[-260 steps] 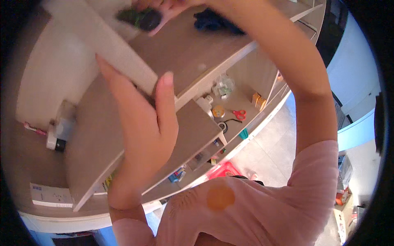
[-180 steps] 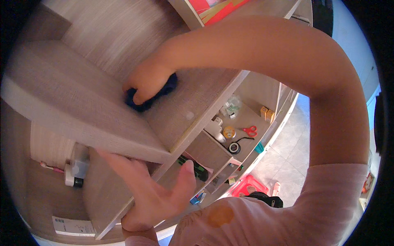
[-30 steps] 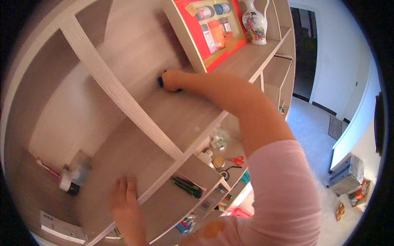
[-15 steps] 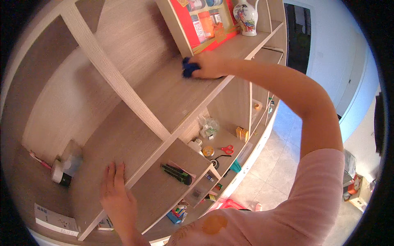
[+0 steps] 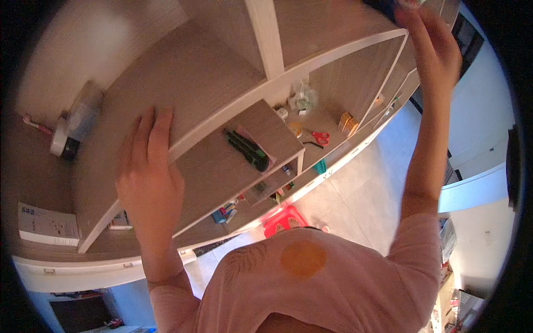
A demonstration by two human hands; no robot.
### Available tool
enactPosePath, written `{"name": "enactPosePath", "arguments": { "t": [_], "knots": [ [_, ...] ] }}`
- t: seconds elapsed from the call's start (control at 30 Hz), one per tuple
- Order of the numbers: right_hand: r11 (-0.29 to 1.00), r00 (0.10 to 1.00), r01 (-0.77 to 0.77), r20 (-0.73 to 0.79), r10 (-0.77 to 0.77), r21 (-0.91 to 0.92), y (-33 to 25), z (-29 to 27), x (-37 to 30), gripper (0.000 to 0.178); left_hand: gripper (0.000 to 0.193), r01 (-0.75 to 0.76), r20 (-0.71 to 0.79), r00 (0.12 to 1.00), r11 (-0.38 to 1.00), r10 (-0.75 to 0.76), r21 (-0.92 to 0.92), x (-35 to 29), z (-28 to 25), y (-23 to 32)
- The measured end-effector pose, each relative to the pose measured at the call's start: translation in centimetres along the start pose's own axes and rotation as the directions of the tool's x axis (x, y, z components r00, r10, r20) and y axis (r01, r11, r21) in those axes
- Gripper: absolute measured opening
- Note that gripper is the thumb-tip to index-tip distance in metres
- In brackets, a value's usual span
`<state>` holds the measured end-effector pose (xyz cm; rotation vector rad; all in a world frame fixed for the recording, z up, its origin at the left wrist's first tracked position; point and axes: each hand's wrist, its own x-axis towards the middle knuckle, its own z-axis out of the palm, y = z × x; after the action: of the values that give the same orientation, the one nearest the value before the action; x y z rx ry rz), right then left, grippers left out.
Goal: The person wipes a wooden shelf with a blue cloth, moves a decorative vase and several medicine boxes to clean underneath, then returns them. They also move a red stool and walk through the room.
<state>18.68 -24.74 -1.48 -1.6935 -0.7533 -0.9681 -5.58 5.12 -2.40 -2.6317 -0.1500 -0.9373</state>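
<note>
My left hand [image 5: 150, 158] lies over the front edge of a wooden shelf board [image 5: 166, 77], its fingers stretched out flat on the wood and holding nothing. At the upper right, my right hand [image 5: 436, 50] is raised to a higher part of the shelving. Its fingers are bent around a dark blue cloth [image 5: 382, 8], which is partly cut off by the picture's top edge. A small pale and reddish thing [image 5: 412, 3] shows by those fingers, too cropped to name. A green and black utility knife [image 5: 247, 150] lies on the lower shelf between my hands.
Lower compartments hold red scissors [image 5: 320, 139], a clear plastic bag [image 5: 302, 97] and orange boxes [image 5: 348, 123]. At left are a black-lidded white jar [image 5: 64, 144] and a white flat box [image 5: 49, 223]. Feet stand on a red plastic stool [image 5: 297, 215] below.
My right hand has moved right and up along the shelf with the cloth. The view has tilted and shifted, taking the red display box out of sight. My left hand stays on the board.
</note>
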Motion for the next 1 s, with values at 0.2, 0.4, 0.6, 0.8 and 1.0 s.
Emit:
{"name": "enactPosePath", "arguments": {
  "t": [0.2, 0.4, 0.6, 0.8, 1.0],
  "knots": [
    [0.985, 0.689, -0.169, 0.718, 0.094, 0.033, -7.5, 11.6, -18.6, 0.046, 0.048, 0.022, -0.019, 1.0, 1.0, -0.022, -0.005, -0.1, -0.2, -0.2],
    [0.961, 0.643, -0.153, 0.715, 0.275, -0.231, -6.8, 18.7, -23.0, 0.072, 0.054, 0.01, -0.052, 0.999, 1.0, -0.009, 0.008, -0.1, 0.4, -0.5],
    [0.95, 0.664, -0.096, 0.692, 0.284, -0.298, -6.5, 20.2, -23.7, 0.065, 0.056, 0.001, -0.071, 0.997, 1.0, 0.0, 0.01, -0.4, 0.4, -0.7],
    [0.928, 0.69, -0.119, 0.642, 0.334, -0.354, -6.4, 21.0, -24.0, 0.05, 0.058, 0.008, -0.073, 0.997, 1.0, -0.008, -0.002, -0.3, 0.3, -0.4],
    [0.939, 0.756, -0.248, 0.557, 0.342, -0.24, -5.6, 21.0, -24.2, 0.048, 0.057, 0.01, -0.078, 0.997, 1.0, -0.01, 0.001, -0.3, 0.3, -0.5]
  ]
}}
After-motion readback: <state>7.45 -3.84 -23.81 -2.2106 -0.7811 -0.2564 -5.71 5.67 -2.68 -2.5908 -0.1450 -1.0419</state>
